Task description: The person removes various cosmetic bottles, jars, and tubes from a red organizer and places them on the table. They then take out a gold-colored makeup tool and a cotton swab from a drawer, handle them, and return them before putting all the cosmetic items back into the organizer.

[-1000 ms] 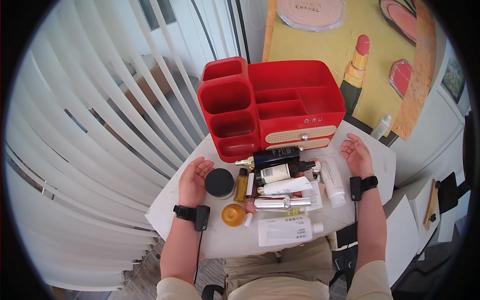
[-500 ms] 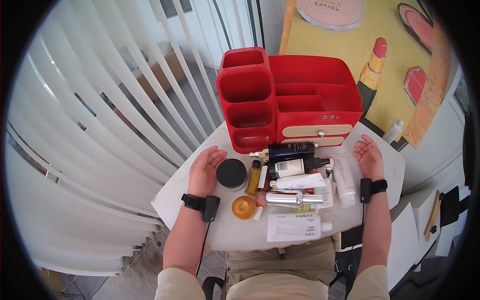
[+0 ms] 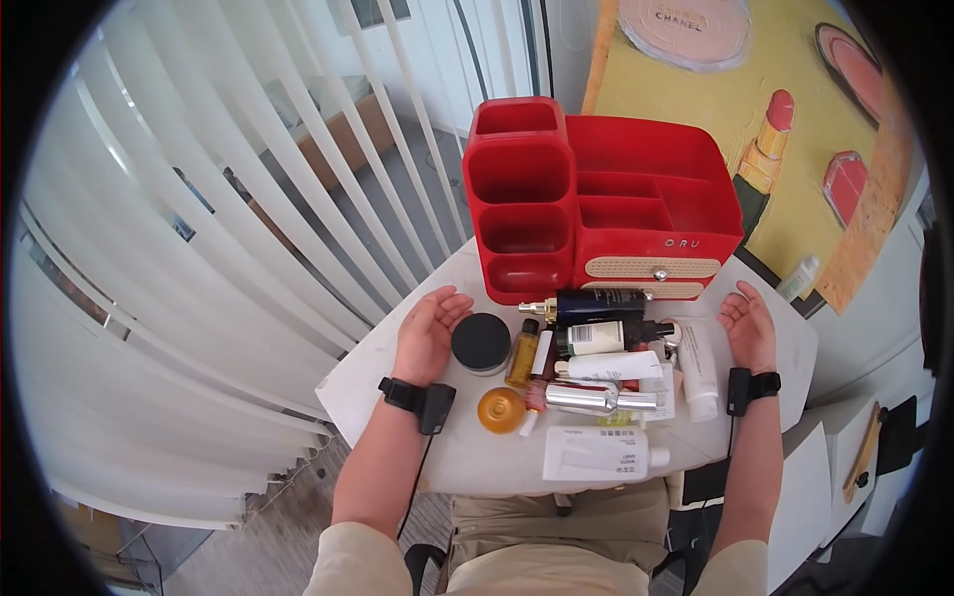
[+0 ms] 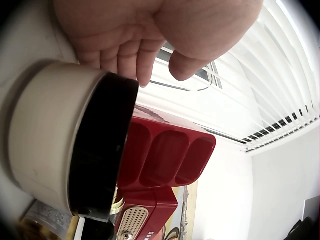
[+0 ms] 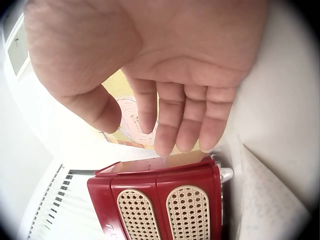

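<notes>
My left hand (image 3: pixel 425 335) rests on the table's left side, palm inward, fingers loosely bent and holding nothing, beside a black-lidded jar (image 3: pixel 481 344). In the left wrist view that jar (image 4: pixel 50 135) stands just below the hand (image 4: pixel 150 30). At the right, my right hand (image 3: pixel 750 328) lies empty with relaxed fingers, near a white tube (image 3: pixel 698 368). Its palm (image 5: pixel 150 55) faces the red organizer (image 5: pixel 160 200) in the right wrist view. Between the hands lie a dark blue pump bottle (image 3: pixel 601 304), a silver tube (image 3: pixel 596 399), an amber bottle (image 3: pixel 522 354) and other cosmetics.
The red organizer (image 3: pixel 651 245) with compartments and two drawers stands at the table's back. An orange round jar (image 3: pixel 501 409) and a white bottle (image 3: pixel 596 454) are near the front edge. Blinds (image 3: pixel 199 298) hang at left; a painted board (image 3: pixel 686 89) is behind right.
The head view has shifted, so the table and organizer appear farther right. Both hands keep about the same places beside the items, and nothing on the table has visibly moved.
</notes>
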Motion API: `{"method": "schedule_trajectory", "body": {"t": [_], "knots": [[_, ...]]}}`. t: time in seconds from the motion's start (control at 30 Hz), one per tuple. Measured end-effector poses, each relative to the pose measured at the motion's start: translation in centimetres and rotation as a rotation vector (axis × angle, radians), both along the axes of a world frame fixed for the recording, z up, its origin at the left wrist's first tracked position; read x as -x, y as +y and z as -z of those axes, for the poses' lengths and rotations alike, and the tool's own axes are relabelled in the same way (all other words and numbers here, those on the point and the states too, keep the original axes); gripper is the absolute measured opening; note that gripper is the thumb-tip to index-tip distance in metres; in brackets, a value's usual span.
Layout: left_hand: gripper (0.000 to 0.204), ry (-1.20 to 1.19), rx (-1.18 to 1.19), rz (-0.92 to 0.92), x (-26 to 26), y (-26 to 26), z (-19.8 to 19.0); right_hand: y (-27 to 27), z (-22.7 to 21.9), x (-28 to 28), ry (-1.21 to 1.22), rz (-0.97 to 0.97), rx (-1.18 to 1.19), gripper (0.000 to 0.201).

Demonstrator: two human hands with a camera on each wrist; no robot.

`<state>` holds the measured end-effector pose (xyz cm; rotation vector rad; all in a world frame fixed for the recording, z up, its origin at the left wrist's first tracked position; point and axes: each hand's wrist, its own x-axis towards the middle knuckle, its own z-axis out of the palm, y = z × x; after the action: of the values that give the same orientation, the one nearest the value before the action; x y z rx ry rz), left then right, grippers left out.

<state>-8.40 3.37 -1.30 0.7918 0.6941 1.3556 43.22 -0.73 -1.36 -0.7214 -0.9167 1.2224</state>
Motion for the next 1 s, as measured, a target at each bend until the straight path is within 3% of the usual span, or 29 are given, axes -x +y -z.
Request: {"method": "schedule_trajectory", "body": {"t": [1.0], "knots": [[0.033, -0.146, -0.010, -0.054, 0.1, 0.0, 0.8, 1.4, 2.4, -1.8, 0.089, 0.015, -0.016, 0.055]]}}
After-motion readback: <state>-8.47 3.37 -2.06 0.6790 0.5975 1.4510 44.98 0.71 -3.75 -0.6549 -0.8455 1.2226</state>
